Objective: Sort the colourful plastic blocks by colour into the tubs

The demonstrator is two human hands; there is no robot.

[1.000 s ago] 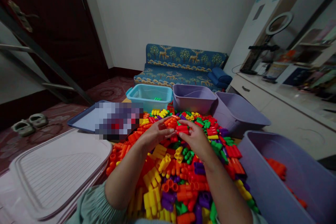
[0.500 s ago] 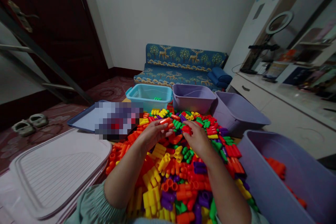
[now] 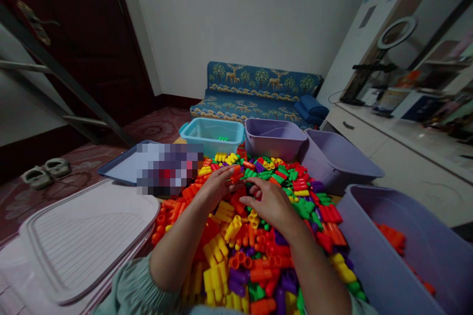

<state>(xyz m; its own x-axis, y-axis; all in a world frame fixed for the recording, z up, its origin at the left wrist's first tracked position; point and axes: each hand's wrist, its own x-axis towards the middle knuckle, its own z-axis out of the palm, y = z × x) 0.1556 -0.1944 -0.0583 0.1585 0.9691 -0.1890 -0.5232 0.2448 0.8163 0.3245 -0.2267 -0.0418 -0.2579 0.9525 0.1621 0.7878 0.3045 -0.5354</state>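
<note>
My left hand [image 3: 218, 184] is closed on an orange bullet-shaped plastic building block [image 3: 235, 173], held at its fingertips above the heap. Close to its right, my right hand [image 3: 268, 201] reaches in with index finger and thumb apart and the other fingers partly curled. Nothing shows between those fingers. Below both hands spreads a heap of similar blocks in red, orange, green, purple and yellow, among them a yellow block cluster [image 3: 215, 283] near my body.
Behind the heap stand a light-blue bin [image 3: 212, 145] holding a green piece and a purple bin [image 3: 273, 140]. Further purple bins [image 3: 332, 157] line the right; the nearest bin [image 3: 354, 236] contains orange blocks. A white ridged lid [image 3: 88, 236] and a blue-edged tray [image 3: 118, 170] lie left.
My right hand has moved left and nearer to me, beside the left hand; the red block at its fingers no longer shows. My left hand keeps the orange block.
</note>
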